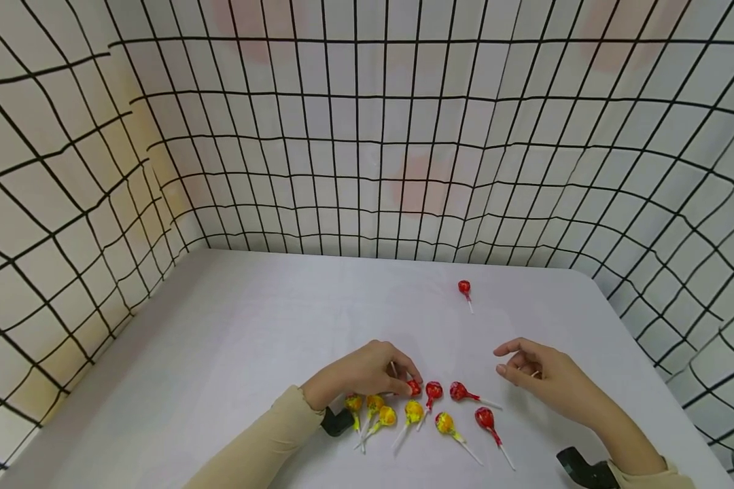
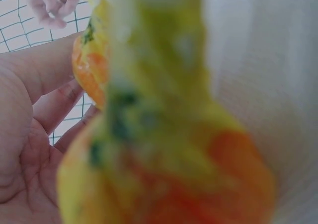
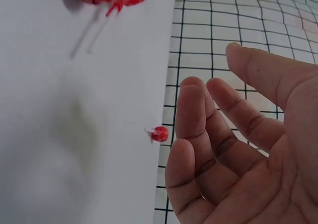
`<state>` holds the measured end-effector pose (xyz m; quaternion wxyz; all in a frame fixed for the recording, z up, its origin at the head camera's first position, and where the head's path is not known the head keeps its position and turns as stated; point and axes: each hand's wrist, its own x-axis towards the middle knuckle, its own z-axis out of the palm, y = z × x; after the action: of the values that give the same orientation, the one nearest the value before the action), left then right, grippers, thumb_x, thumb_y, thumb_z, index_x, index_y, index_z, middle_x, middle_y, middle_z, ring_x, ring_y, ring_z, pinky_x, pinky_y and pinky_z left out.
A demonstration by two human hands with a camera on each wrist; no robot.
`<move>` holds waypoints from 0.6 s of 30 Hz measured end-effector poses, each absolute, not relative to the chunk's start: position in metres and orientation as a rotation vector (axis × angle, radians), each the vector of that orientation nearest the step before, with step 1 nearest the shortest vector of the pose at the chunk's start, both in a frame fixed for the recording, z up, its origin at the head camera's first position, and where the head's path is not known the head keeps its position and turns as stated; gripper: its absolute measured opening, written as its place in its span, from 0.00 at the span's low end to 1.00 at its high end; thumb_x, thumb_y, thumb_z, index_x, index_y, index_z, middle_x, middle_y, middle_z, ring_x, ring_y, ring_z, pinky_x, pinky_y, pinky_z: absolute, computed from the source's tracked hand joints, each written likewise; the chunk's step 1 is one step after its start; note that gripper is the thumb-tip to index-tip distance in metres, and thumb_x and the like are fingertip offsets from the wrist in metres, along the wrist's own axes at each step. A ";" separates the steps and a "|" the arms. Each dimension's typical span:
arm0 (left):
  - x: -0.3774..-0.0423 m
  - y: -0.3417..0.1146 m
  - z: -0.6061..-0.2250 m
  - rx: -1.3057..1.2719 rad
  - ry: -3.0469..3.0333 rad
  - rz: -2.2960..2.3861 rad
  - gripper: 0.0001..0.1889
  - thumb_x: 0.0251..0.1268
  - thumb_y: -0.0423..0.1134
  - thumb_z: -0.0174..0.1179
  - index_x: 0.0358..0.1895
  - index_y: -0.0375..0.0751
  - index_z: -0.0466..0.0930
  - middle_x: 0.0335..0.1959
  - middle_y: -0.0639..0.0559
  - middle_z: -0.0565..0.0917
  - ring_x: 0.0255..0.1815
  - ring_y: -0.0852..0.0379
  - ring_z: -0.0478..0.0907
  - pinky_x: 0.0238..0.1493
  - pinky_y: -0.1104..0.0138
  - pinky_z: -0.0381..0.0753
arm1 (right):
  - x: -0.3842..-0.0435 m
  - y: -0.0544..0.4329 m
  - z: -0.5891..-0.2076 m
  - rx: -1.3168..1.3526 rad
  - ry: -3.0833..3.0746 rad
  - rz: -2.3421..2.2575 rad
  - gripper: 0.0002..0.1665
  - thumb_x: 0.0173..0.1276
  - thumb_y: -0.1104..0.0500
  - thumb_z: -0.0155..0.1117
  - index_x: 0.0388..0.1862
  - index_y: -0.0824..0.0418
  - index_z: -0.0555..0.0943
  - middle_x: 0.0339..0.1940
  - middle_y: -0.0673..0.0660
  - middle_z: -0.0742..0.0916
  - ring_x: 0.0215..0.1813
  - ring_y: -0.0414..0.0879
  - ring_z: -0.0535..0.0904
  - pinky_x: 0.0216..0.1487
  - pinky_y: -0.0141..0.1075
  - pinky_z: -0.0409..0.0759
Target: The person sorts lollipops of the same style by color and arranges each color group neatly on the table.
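Observation:
In the head view my left hand [image 1: 373, 367] reaches over the lollipops from the left. Its thumb and fingertips pinch the head of a red lollipop [image 1: 414, 387], which they partly cover. Right beside that one lies another red lollipop [image 1: 433, 391]. Under and in front of the left hand are several yellow lollipops [image 1: 413, 411]; one yellow lollipop head [image 2: 169, 184] fills the left wrist view, blurred. My right hand [image 1: 547, 377] hovers at the right with loosely bent fingers. Its palm [image 3: 258, 194] holds nothing in the right wrist view.
Two more red lollipops [image 1: 485, 418] lie between the hands, one nearer the front. A lone red lollipop [image 1: 464, 287] sits far back on the white table [image 1: 251, 305]. Black wire mesh [image 1: 355, 142] over white sheeting encloses the back and sides.

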<state>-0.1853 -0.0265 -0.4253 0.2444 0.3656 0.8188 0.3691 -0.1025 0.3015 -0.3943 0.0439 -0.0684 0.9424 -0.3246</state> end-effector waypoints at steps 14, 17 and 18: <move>-0.187 -0.026 -0.428 0.994 2.260 0.975 0.07 0.71 0.36 0.73 0.48 0.51 0.93 0.29 0.61 0.83 0.28 0.66 0.74 0.31 0.76 0.76 | -0.071 0.292 -0.416 -0.200 2.722 -1.167 0.17 0.75 0.51 0.73 0.56 0.58 0.84 0.33 0.49 0.84 0.32 0.35 0.75 0.33 0.29 0.76; -0.187 -0.025 -0.429 0.994 2.255 0.972 0.07 0.71 0.36 0.72 0.48 0.51 0.93 0.29 0.61 0.83 0.29 0.66 0.75 0.32 0.76 0.77 | -0.070 0.293 -0.419 -0.183 2.694 -1.175 0.16 0.75 0.54 0.73 0.56 0.58 0.84 0.33 0.50 0.84 0.33 0.36 0.75 0.34 0.29 0.77; -0.187 -0.025 -0.429 0.995 2.253 0.971 0.07 0.71 0.36 0.72 0.48 0.51 0.93 0.29 0.61 0.83 0.29 0.67 0.75 0.33 0.76 0.77 | -0.069 0.293 -0.420 -0.180 2.682 -1.181 0.16 0.75 0.54 0.73 0.56 0.58 0.84 0.33 0.50 0.84 0.32 0.36 0.75 0.34 0.29 0.77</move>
<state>-0.1872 -0.0251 -0.4287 0.2443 0.3645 0.8252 0.3557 -0.0692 0.2928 -0.4205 0.1028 -0.0610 0.9087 -0.4000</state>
